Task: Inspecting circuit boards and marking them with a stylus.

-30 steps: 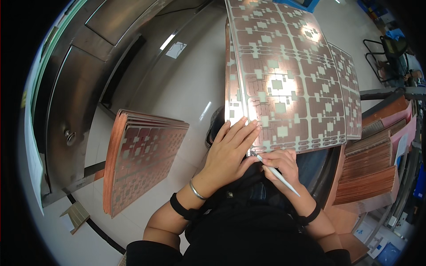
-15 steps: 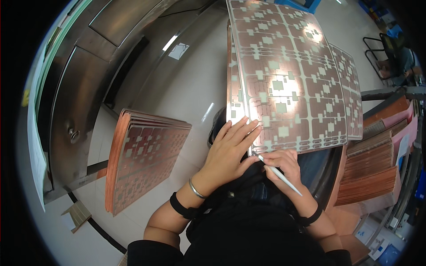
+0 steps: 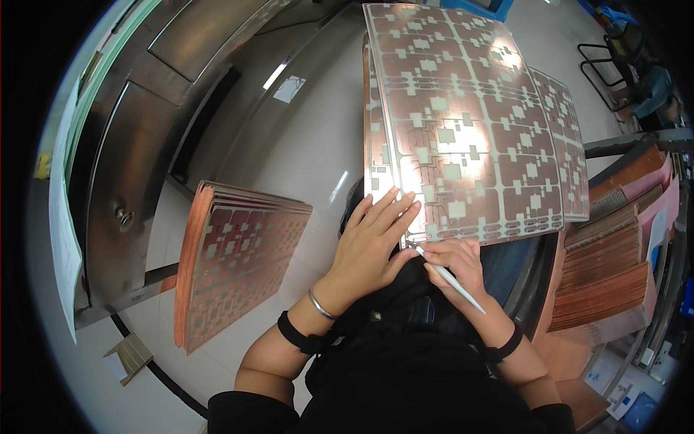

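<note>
A large copper-coloured circuit board panel with pale square patches lies before me, its near left corner at my hands. My left hand rests flat on that corner, fingers spread and holding nothing. Close beside its thumb, my right hand pinches a slim white pen-like tool with a tapered handle. The tool's dark tip is at the panel's near edge; whether it touches cannot be made out. Under the panel, the edge of another panel shows on the left.
To the left stands a stack of copper panels on edge. More copper panels are racked at the right. A further panel sticks out behind the large one. A metal cabinet lines the far left; a black-framed chair is far right.
The view has shifted slightly. Both hands stay at the same corner of the panel, with the white tool still pinched in my right hand.
</note>
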`<state>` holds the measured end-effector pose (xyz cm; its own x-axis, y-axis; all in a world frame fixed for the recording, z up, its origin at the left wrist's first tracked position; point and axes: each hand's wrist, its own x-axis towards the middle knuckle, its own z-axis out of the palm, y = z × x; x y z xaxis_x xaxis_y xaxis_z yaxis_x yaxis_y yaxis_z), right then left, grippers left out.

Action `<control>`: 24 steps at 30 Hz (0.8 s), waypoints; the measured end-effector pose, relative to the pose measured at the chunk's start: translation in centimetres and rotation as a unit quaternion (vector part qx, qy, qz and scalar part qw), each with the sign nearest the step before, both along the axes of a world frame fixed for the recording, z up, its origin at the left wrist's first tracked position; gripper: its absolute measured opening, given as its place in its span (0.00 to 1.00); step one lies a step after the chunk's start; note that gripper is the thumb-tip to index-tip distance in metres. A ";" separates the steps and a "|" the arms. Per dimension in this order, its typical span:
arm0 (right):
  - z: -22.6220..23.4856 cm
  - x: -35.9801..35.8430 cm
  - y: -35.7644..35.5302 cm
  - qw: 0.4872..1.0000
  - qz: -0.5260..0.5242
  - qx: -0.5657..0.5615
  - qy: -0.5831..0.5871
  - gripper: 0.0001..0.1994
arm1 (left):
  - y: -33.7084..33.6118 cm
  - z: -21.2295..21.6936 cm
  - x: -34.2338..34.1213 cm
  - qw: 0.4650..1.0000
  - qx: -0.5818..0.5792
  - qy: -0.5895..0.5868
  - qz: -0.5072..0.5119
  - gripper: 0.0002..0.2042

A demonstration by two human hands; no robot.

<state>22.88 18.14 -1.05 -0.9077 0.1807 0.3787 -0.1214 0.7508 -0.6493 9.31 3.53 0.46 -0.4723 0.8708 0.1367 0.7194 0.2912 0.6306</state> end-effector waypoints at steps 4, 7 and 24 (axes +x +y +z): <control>0.4 0.1 0.3 1.000 0.007 -0.016 -0.015 0.13 | 0.0 0.0 -0.1 1.000 0.003 -0.005 -0.003 0.32; 0.4 0.1 0.3 1.000 0.010 -0.023 -0.019 0.12 | 0.0 0.0 -0.1 1.000 0.009 -0.012 -0.005 0.32; 0.8 -0.5 0.3 0.998 -0.003 -0.036 -0.044 0.12 | -0.1 0.1 -0.4 1.000 0.010 -0.017 0.002 0.31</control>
